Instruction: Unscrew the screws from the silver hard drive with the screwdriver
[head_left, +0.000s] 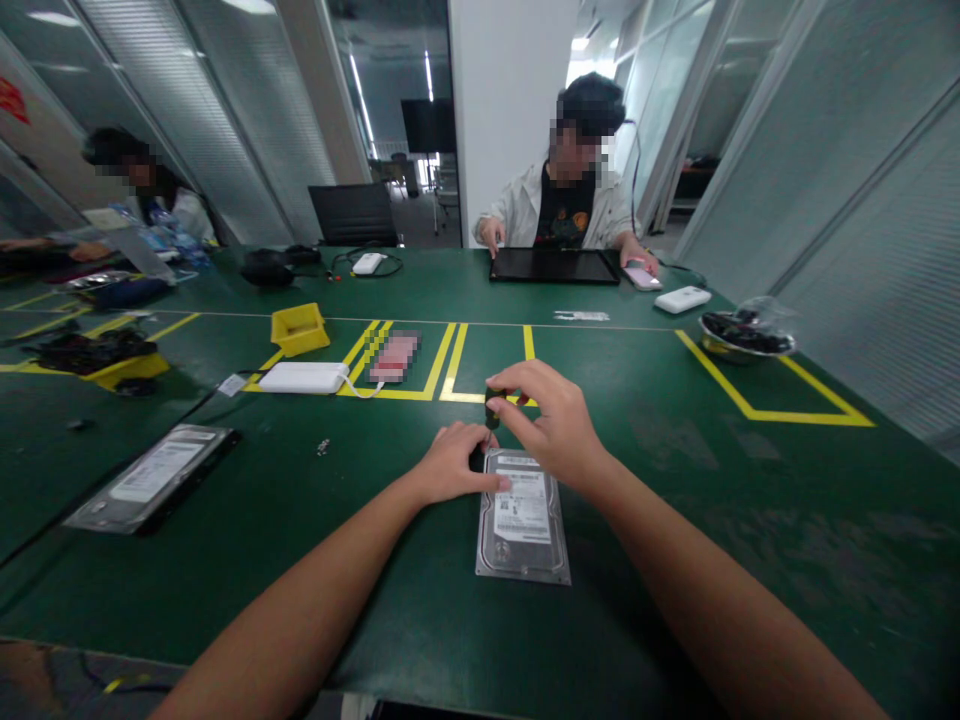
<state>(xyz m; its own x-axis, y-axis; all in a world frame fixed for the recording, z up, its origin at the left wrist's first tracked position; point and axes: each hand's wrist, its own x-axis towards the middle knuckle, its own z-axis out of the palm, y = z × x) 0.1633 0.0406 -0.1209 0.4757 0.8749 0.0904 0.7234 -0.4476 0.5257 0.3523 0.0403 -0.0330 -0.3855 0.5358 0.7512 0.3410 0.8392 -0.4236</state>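
Note:
A silver hard drive (pixel 523 555) with a white label lies flat on the green table in front of me. My left hand (pixel 456 462) grips its far left part, the thumb lying across the label and the fingers near the far left corner. Between the thumb and fingers of my right hand (pixel 553 418) is a short screwdriver (pixel 493 407) with a dark handle. It stands nearly upright, its shaft pointing down at that same corner. My left fingers partly hide the tip, so I cannot tell whether it sits in a screw.
Left of me lies a second hard drive (pixel 154 478), with small screws (pixel 322 447) nearer. Beyond are a white power bank (pixel 304 377), a phone (pixel 394 357), a yellow bin (pixel 300 328) and a metal bowl (pixel 746 345). Across sits a person (pixel 574 200) with a dark panel (pixel 553 266).

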